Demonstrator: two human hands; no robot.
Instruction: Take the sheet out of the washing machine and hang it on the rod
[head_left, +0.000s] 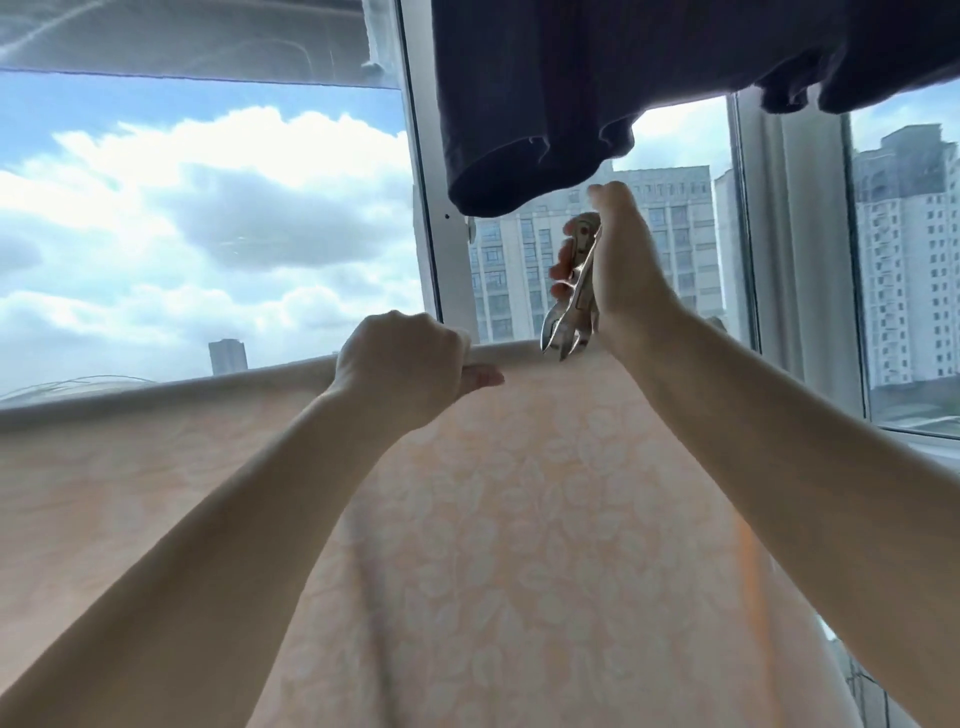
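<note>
Along the top fold of the pale peach sheet with its white leaf pattern (519, 519), draped over what must be the rod: no bare rod to be seen, only the rounded ridge of cloth running from the left edge of view toward the middle of the window. Left hand (405, 364) closed in a fist over that ridge, fingers curled behind the fold and thumb laid flat on the near face, pinching the cloth against the rod underneath, most likely to keep the damp weight from sliding while the fastening goes on. Right hand (613, 260) raised just beside it, wrapped round a shiny metal spring clamp (569, 306), handles squeezed so that the clamp's mouth stands agape, tips pointed down and touching or nearly touching the top of the fold; cannot tell which. Held so, presumably, to straddle both sheet and rod in one bite. Above the right hand, a dark navy garment (545, 104) hanging from higher up, its hem close over the knuckles, leaving little room to lift the clamp. Beyond, a white-framed window (421, 208) with cloud and pale tower blocks. By the look of it, sheet already out of the machine and over the rod, pinning being the step in hand; a slack left grip now could let the fold creep off.
</note>
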